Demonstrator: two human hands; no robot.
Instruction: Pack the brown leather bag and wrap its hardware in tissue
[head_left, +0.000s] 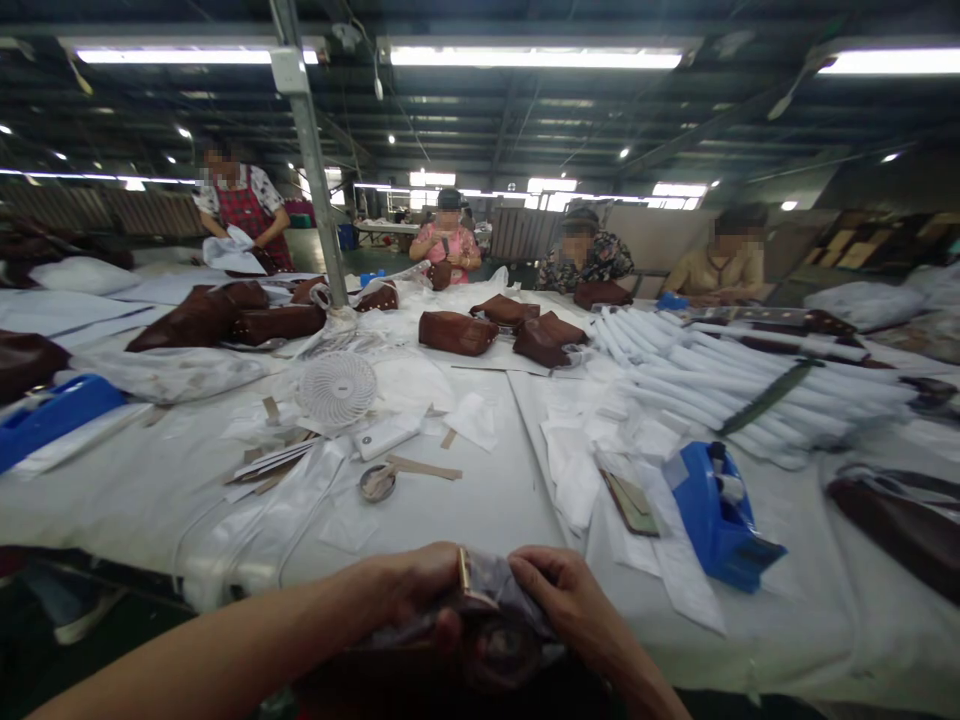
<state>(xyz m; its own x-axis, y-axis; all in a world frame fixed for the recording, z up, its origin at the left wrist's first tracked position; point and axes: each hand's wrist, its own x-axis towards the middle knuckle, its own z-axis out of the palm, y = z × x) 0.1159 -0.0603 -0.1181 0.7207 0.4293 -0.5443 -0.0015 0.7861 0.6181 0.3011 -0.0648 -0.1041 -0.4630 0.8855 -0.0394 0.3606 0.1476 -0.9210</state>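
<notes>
Brown leather piece [487,640], wrapped in thin clear film with a gold metal fitting [464,572] at its top, is held low at the near bench [465,500] edge; left hand [420,590] and right hand [562,595] are both closed on it. Film is best kept taut and the fitting left uncovered by thumbs; blue tape dispenser [720,520] lies near, to the right

- My left hand [416,590] curls closed just left of the gold buckle [464,572], forearm reaching in from lower left.
- My right hand [566,595] pinches closed just right of that buckle.
</notes>
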